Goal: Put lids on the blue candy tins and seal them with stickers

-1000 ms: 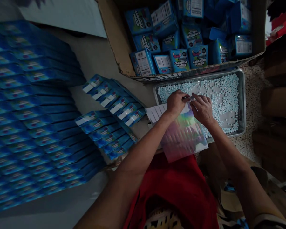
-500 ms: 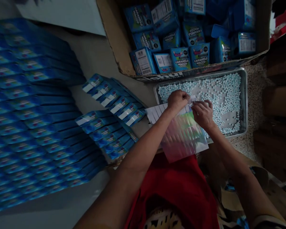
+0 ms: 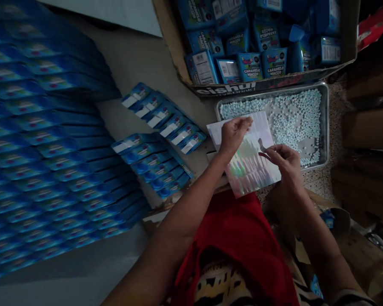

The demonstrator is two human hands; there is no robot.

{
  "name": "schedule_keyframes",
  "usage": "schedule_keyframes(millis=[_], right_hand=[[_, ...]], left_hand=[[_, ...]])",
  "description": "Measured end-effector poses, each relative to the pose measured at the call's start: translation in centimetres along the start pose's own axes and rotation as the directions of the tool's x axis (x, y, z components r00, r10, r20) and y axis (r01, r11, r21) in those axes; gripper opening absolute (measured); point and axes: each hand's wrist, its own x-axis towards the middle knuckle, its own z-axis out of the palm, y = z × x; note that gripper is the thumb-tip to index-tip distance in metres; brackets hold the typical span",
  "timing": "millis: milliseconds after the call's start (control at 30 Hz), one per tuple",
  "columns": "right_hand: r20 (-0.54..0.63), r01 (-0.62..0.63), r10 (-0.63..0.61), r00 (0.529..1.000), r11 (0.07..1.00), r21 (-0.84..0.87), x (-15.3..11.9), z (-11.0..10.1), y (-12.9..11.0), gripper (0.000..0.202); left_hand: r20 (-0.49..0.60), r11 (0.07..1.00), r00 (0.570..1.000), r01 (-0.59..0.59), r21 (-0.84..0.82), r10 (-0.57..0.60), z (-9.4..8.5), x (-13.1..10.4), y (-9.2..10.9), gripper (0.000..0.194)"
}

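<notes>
A shiny, iridescent sheet (image 3: 252, 165) lies tilted over the near left part of a metal tray (image 3: 326, 127) of pale blue candies (image 3: 306, 110). Above the sheet's upper part is my left hand (image 3: 235, 132), its fingers pinched together; whatever is between the fingertips is too small to name. My right hand (image 3: 282, 158) is at the sheet's right side, thumb and forefinger closed on a small thing I cannot make out. Two rows of blue packs (image 3: 164, 117) stand on the table left of the sheet.
Many blue boxes (image 3: 51, 161) are stacked across the left. A cardboard box (image 3: 175, 46) of blue containers (image 3: 250, 66) sits behind the tray. Brown cartons (image 3: 367, 131) are at the right, and red cloth (image 3: 236, 225) covers my lap.
My hands have moved apart, the right one toward the lower right. More of the sheet's upper part shows. The whole view has shifted a little.
</notes>
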Motion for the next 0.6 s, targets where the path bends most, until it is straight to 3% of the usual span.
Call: schedule_keyframes(millis=[33,100,167,233,433,533,600], right_hand=[[0.031,-0.047,0.045,0.999,0.996,0.075,-0.7,0.4,-0.6,0.024],[0.068,-0.097,0.09,0.994,0.988,0.123,-2.0,1.2,-1.4,0.023],[0.082,-0.117,0.108,0.991,0.986,0.117,-2.9,2.2,-2.0,0.022],[0.105,-0.137,0.125,0.987,0.985,0.11,-3.9,3.2,-2.4,0.023],[0.188,-0.259,0.252,0.949,0.966,0.015,-6.8,7.3,-2.4,0.036],[0.214,-0.282,0.287,0.934,0.958,-0.054,-7.1,11.6,-1.4,0.04],[0.239,-0.211,0.234,0.942,0.97,-0.12,-7.0,15.5,-0.7,0.041]], left_hand=[[0.068,0.983,0.99,0.129,-0.128,-0.121,-1.0,-1.9,0.6,0.063],[0.24,0.881,0.928,0.351,-0.316,-0.284,-3.1,-5.3,1.7,0.072],[0.343,0.796,0.884,0.446,-0.41,-0.319,-4.9,-7.8,2.4,0.07],[0.349,0.774,0.884,0.449,-0.447,-0.311,-6.6,-9.7,2.9,0.058],[0.101,0.797,0.931,0.353,-0.491,-0.351,-11.3,-15.3,2.5,0.039],[-0.155,0.862,0.927,0.243,-0.445,-0.342,-14.5,-18.5,1.5,0.033],[-0.341,0.918,0.887,0.187,-0.351,-0.311,-17.1,-20.2,0.8,0.025]])
